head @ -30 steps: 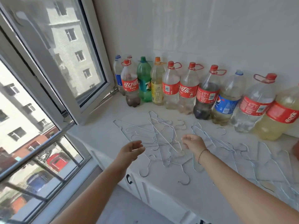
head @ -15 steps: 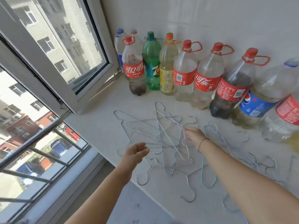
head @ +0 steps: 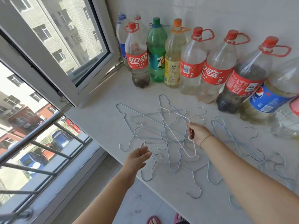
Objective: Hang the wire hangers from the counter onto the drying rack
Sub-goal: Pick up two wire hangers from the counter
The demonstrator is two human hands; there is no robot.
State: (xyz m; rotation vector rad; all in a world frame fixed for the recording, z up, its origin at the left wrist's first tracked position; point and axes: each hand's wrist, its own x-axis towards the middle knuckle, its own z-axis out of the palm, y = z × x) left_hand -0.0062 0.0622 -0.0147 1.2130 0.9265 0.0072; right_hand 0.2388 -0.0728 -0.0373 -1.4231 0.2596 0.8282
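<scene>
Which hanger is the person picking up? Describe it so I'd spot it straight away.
Start at the row of bottles along the wall, then drop to the tangle of hangers on the counter in front of them. The right hand pinches the hook of a white hanger lying on top of the pile; the hangers near it are pale blue or bare metal.

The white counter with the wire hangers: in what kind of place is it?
Probably an enclosed apartment balcony: a white stone counter beside an open window overlooking buildings, with reused plastic soda bottles along the white wall.
</scene>
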